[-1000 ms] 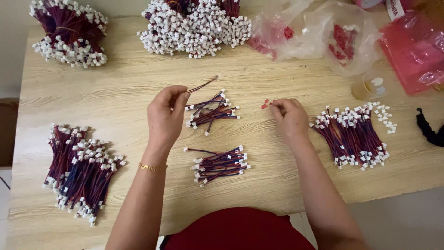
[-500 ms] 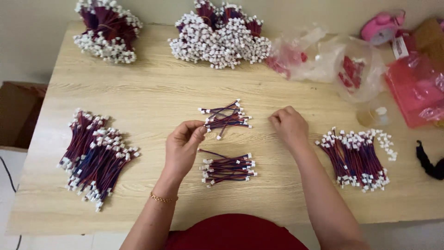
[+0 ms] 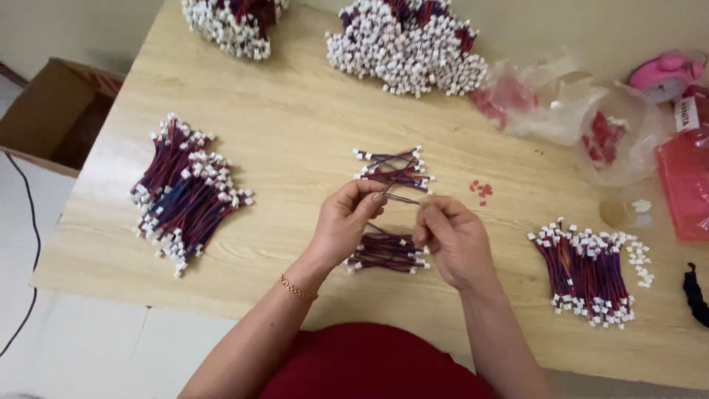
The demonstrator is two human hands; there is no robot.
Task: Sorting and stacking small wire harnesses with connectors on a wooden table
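Change: a second ago the left hand (image 3: 347,222) holds a single wire up alone and the right hand (image 3: 454,240) rests on the table by some small red bits; now both hands meet over the table's middle and share one wire (image 3: 399,198). I judge that the wire is being worked on at one end, not laid down.
Landmark: the near wire bundle (image 3: 388,253), lying on the table (image 3: 295,133) just under the hands.
Cardboard box (image 3: 52,111): one, far left of the near bundle, off the table's edge.
Left pile (image 3: 185,192): one heap of red and blue wires with white plugs, well left of the near bundle.
Back piles: two big heaps, one (image 3: 233,18) far behind and left, one (image 3: 410,41) far behind.
Left hand: pinched shut on the wire's left end, just above the near bundle; a gold bracelet (image 3: 298,288) on the wrist.
Far bundle (image 3: 395,168): one small loose bunch, just behind the hands.
Right hand: fingers closed narrowly on the wire's right end, touching it.
Red bits (image 3: 480,188): a few, too small to count, right of the far bundle.
Right pile (image 3: 587,270): one, well right of the near bundle.
Plastic bags (image 3: 583,125): at least two, behind and right.
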